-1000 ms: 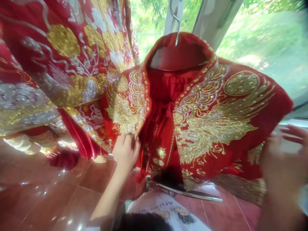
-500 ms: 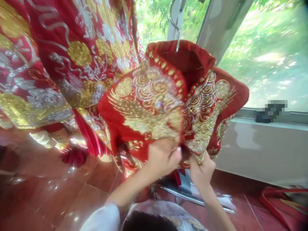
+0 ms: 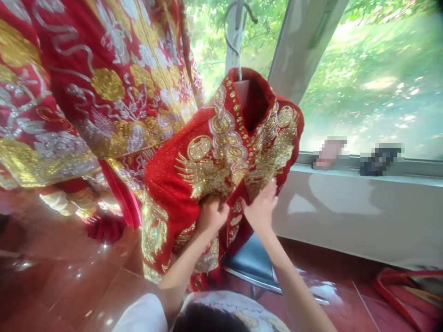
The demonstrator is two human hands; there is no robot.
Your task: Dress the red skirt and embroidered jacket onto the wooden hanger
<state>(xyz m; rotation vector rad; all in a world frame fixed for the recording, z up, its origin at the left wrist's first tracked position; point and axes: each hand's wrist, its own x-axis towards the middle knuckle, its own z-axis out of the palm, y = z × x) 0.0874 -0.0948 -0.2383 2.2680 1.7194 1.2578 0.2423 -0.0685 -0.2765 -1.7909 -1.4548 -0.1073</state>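
A red jacket [image 3: 172,168] with gold and silver embroidery and a stand collar hangs on a metal-hooked hanger [image 3: 239,64]. Its front is parted at the top. My left hand [image 3: 212,214] is closed on the front of the jacket, on the left side of the opening, with its fingertips hidden in the cloth. Against the opposite front panel lies my right hand [image 3: 262,208], fingers stretched out and thumb apart toward the opening.
Another red garment [image 3: 109,115] with heavy gold and silver embroidery hangs close by on the left. Behind the jacket stands a black-seated chair [image 3: 251,258]. Two blurred-out items sit on the windowsill [image 3: 418,177]. A red-framed object [image 3: 384,283] rests on the tiled floor at right.
Both hands have shifted left and slightly up along the jacket front. The right hand has loosened from the panel edge and spread. The jacket has turned, its right side swinging left.
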